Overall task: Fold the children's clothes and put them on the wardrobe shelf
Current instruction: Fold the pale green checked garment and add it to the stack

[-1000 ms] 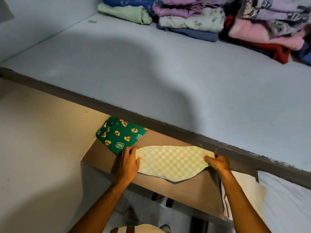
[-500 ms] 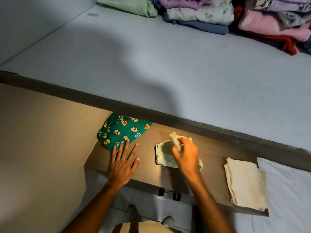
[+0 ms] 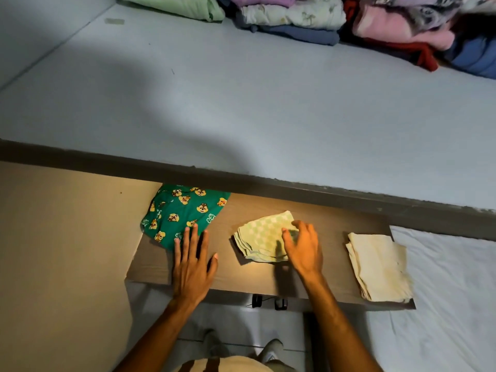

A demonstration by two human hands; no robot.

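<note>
A pale green checked cloth lies folded into a small wad on the brown lower shelf. My right hand rests on its right edge, fingers spread over the fabric. My left hand lies flat and open on the shelf, its fingertips touching the lower edge of a folded green garment with cartoon chipmunks. A folded cream cloth sits at the right end of the shelf.
Above, the pale grey upper shelf carries piles of folded clothes along its back. The wardrobe's side wall stands to the left. White fabric lies at the lower right. My feet show below.
The checked cloth was spread wide between both hands; my right hand has folded it into a small wad. My left hand let go and moved to lie flat beside the green garment.
</note>
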